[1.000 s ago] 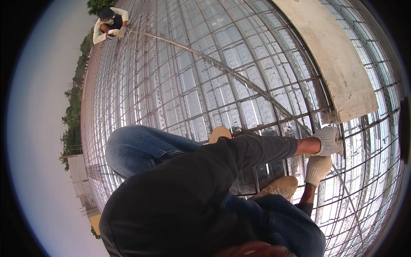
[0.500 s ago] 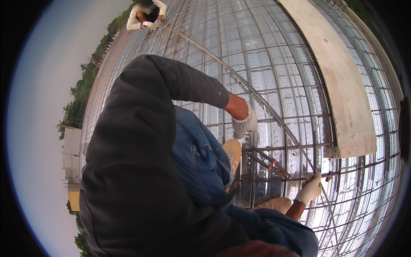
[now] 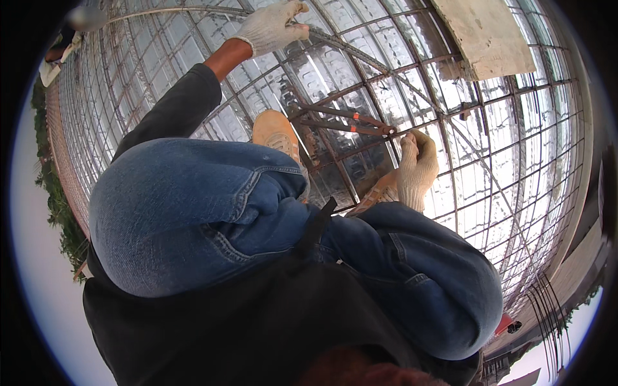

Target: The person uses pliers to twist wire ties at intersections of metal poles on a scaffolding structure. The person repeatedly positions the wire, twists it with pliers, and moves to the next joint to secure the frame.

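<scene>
My left hand (image 3: 273,31), in a white knitted glove, reaches over a long ribbed steel bar (image 3: 360,55) lying diagonally across the rebar mesh (image 3: 512,96). Its thumb and fingers are spread apart. Down by my right boot (image 3: 380,192), my gloved right hand (image 3: 418,167) is closed, its fingertips pinched together. Whatever it may hold is too small to make out. Just left of those fingertips, long-handled pincers (image 3: 378,130) with orange bands rest on the mesh, jaws toward my right hand. My left boot (image 3: 277,134) stands beside the handles.
Shiny ribbed metal decking lies beneath the mesh. A pale board (image 3: 486,38) rests on the bars at the upper right. Another person's sleeve (image 3: 50,71) shows at the far left. Thin upright rods (image 3: 547,315) rise beyond the lower right edge.
The view has swung down and right, so my knees now fill the middle. My left hand has moved forward to the long bar and its fingers have spread. My right hand has drawn back from the bar.
</scene>
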`<state>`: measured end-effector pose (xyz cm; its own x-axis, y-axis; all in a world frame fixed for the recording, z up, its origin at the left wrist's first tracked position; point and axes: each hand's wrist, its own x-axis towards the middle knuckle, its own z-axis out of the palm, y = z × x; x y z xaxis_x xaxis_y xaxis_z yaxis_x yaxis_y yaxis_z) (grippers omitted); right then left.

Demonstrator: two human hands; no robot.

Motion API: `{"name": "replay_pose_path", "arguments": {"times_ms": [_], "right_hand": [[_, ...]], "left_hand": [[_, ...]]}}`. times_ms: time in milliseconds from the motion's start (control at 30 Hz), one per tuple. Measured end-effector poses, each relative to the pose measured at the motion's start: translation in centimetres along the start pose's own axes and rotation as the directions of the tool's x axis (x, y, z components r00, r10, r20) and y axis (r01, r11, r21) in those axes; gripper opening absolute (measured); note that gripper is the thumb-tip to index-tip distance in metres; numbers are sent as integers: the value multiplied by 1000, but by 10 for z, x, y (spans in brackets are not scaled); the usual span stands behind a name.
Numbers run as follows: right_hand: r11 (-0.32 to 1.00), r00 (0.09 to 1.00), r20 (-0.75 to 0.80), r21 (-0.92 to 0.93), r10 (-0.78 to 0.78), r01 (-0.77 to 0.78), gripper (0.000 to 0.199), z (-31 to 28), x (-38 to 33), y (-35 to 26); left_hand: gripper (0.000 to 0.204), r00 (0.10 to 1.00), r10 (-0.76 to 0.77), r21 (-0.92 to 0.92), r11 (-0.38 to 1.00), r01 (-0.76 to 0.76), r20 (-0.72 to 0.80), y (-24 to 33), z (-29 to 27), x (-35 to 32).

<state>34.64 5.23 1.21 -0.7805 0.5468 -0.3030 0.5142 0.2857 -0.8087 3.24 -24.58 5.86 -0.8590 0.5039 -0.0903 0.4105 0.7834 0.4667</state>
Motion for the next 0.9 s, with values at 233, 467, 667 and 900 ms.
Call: {"name": "replay_pose_path", "arguments": {"times_ms": [233, 467, 667, 900], "right_hand": [[617, 573, 614, -170, -544, 768, 63, 53, 1, -71], [485, 268, 873, 41, 408, -873, 53, 48, -23, -43], [458, 433, 834, 254, 342, -852, 61, 65, -29, -38], [890, 700, 700, 220, 140, -398, 78, 56, -12, -58]], "left_hand": [[74, 983, 133, 176, 972, -154, 122, -42, 65, 1], [60, 956, 219, 60, 976, -212, -194, -10, 84, -27], [54, 885, 357, -197, 931, -309, 298, 62, 95, -107], [63, 793, 19, -244, 956, 165, 609, 103, 70, -92]]}}
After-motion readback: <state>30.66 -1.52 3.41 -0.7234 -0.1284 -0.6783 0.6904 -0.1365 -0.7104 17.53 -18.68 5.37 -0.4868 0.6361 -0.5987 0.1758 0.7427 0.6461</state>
